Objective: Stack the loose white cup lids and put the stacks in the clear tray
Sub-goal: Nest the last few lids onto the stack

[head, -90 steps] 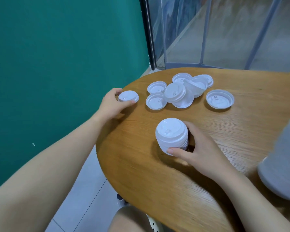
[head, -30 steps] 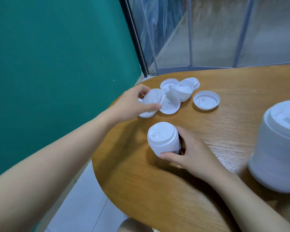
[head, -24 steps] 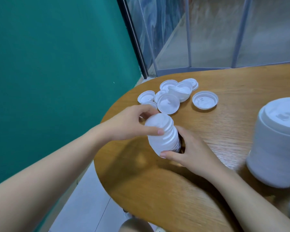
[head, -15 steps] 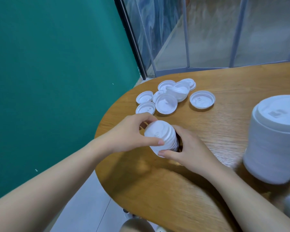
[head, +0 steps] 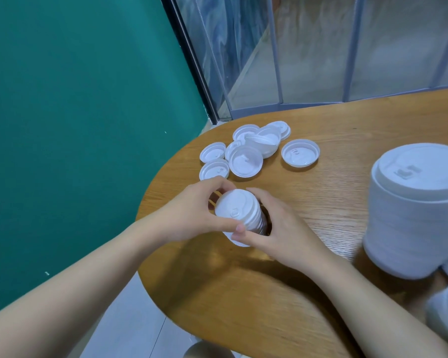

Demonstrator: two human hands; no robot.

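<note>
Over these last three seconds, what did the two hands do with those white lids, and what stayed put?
The left hand picked a loose lid from near the table edge, carried it to the small stack, set it on top and now grips the stack's top. The right hand kept holding the stack in place. The other loose lids and the tall stack on the right lay untouched.

Short white lid stack (head: 239,215) stands upright; loose lids (head: 245,160) lie clustered behind it.
</note>
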